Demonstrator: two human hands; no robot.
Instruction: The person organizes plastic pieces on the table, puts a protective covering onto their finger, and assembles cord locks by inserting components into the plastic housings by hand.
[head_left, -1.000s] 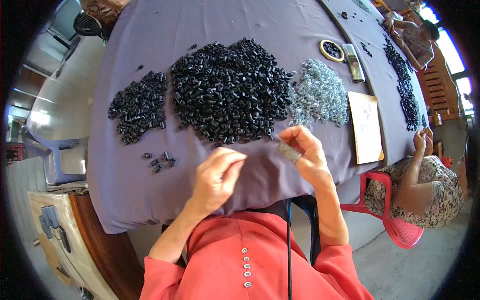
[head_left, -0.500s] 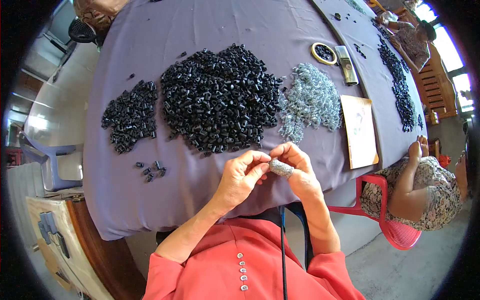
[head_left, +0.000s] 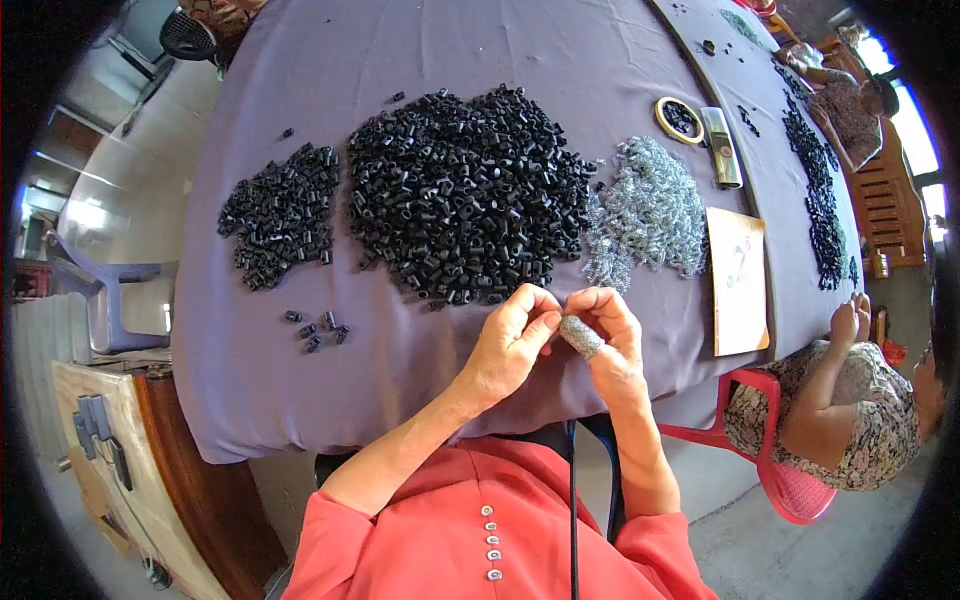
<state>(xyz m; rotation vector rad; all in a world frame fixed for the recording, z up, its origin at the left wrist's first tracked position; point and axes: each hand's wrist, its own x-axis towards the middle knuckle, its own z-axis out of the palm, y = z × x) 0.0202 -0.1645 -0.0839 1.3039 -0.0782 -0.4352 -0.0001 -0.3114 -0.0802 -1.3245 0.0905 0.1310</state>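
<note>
My left hand is closed in a pinch, thumb against forefinger, at the near side of the table. Close beside it, my right hand is closed too, fingers bent over toward its thumb. A speckled grey cover wraps the right thumb. Whatever lies between the fingertips is hidden or too small to make out. Just beyond the hands spreads a large heap of small black tube-shaped pieces. To its right lies a pile of small shiny, clear-silvery pieces, coil-like in look.
A smaller black heap and several loose black pieces lie left on the grey cloth. Right are a tape roll, a clear-topped case and a booklet. A person sits on a red chair; another sits farther back.
The view has shifted, so the table and heaps sit farther right. My hands stay close together; the covered right thumb is tilted more steeply, and the fingertips show a slightly wider gap.
</note>
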